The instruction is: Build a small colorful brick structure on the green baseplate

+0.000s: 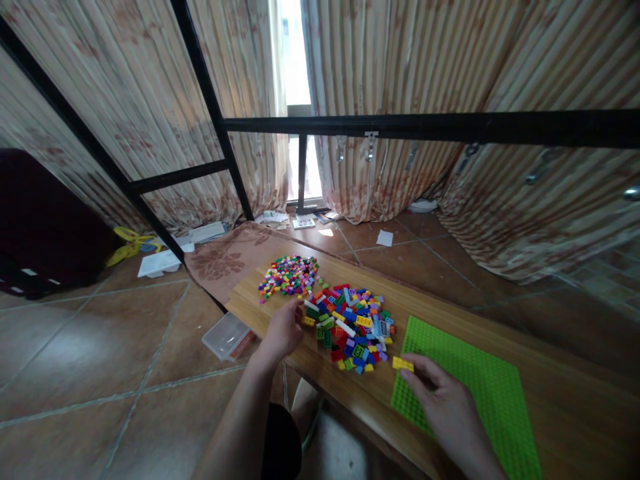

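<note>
Between the thumb and fingers of my right hand (440, 393) is a yellow toy building brick (403, 364), held over the left edge of a green studded baseplate (470, 380). My left hand (286, 328) is at the left edge of a pile of mixed coloured building bricks (357, 320). Its fingers are curled in, with another yellow brick (309, 321) at the fingertips; the fingers partly hide the grip. Beyond that hand lies a second heap of much smaller colourful pieces (290, 275).
Everything lies on a narrow wooden bench (345, 390). A clear plastic box (227, 337) rests on the tiled floor at its left end. Black metal bars (425, 127) cross in front of the curtains (400, 60). A dark suitcase-like object (50, 227) stands far left.
</note>
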Action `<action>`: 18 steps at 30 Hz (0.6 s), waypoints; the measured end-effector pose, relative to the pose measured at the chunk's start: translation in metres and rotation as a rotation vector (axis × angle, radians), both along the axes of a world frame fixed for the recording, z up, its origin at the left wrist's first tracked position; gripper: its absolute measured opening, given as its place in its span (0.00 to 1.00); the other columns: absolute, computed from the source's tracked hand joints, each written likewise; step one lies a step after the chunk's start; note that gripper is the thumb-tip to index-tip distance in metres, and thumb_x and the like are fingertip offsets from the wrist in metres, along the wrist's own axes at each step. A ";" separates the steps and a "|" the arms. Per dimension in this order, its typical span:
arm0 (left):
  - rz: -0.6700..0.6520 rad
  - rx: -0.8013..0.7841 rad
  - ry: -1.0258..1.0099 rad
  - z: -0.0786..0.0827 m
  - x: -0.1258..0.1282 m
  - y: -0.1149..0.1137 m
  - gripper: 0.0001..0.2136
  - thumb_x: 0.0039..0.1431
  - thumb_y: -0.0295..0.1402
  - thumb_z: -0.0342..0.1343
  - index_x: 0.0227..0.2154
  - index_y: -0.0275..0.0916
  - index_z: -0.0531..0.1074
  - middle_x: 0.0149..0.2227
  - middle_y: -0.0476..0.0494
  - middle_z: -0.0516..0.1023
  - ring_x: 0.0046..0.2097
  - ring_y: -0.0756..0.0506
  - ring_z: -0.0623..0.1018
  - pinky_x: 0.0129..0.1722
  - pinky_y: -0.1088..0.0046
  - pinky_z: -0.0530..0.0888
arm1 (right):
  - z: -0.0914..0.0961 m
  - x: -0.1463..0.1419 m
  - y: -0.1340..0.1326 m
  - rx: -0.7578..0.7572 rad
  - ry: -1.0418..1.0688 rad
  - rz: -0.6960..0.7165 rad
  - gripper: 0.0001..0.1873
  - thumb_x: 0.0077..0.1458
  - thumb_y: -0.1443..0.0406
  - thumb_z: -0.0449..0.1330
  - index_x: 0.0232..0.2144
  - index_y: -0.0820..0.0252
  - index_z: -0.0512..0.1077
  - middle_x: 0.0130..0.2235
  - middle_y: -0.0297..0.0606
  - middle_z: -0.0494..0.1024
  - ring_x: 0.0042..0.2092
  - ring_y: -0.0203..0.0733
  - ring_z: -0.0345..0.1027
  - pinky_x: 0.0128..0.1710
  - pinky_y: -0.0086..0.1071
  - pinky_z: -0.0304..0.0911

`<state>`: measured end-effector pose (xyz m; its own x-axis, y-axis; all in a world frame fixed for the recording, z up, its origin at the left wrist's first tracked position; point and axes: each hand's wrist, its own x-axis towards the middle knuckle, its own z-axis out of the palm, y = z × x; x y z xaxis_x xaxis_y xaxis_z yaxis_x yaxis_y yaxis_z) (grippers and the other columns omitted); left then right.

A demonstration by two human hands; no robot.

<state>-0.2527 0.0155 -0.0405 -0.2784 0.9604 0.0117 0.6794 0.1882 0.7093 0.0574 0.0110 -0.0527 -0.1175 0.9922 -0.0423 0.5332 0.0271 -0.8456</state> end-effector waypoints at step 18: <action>0.038 -0.033 0.044 0.011 0.010 0.007 0.23 0.52 0.17 0.49 0.52 0.34 0.69 0.42 0.39 0.79 0.42 0.46 0.78 0.45 0.71 0.71 | -0.002 0.000 -0.001 -0.008 -0.043 0.019 0.20 0.52 0.49 0.56 0.40 0.53 0.76 0.40 0.37 0.82 0.43 0.46 0.75 0.41 0.33 0.68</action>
<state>-0.2422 0.0224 -0.0298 -0.3150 0.9491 -0.0072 0.7015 0.2379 0.6718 0.0576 0.0104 -0.0549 -0.1346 0.9894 -0.0551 0.5682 0.0315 -0.8223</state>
